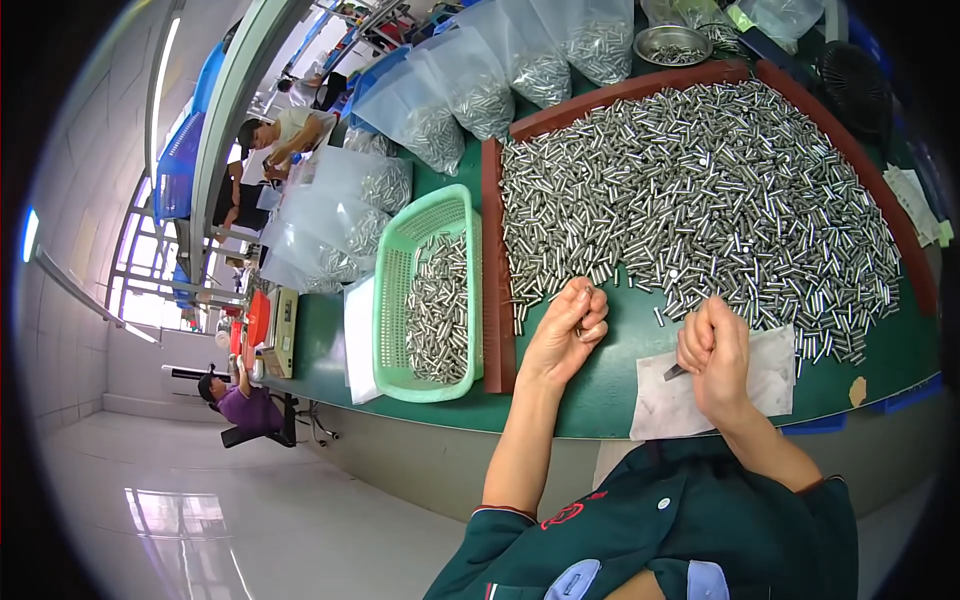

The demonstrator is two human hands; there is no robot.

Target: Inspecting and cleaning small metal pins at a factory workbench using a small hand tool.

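The left hand (572,322) was held curled above the green surface (600,390), its fingers pressed together around a few small metal pins, of which only a glint could be seen between the fingertips. The right hand (712,352) was closed into a loose fist over a white sheet of paper (668,400), and a thin dark metal tool (676,372) was pinched in it, the tip sticking out toward the left. Both hands were kept just in front of the near edge of a large heap of small silver cylindrical pins (700,190), which was spread across the surface and bounded on the left and far sides by a reddish-brown wooden frame (492,260). A few loose pins were scattered between the two hands.

Just left of the frame, a light green plastic basket (392,300) was set, and more of the same pins were piled inside it. Several clear plastic bags (470,85) partly filled with pins were stacked beyond the basket and along the far left of the surface. A small round metal bowl (672,42) holding pins was placed at the far edge, and a black fan (855,85) was seen at the far right. Other persons were seated at benches in the background on the left.
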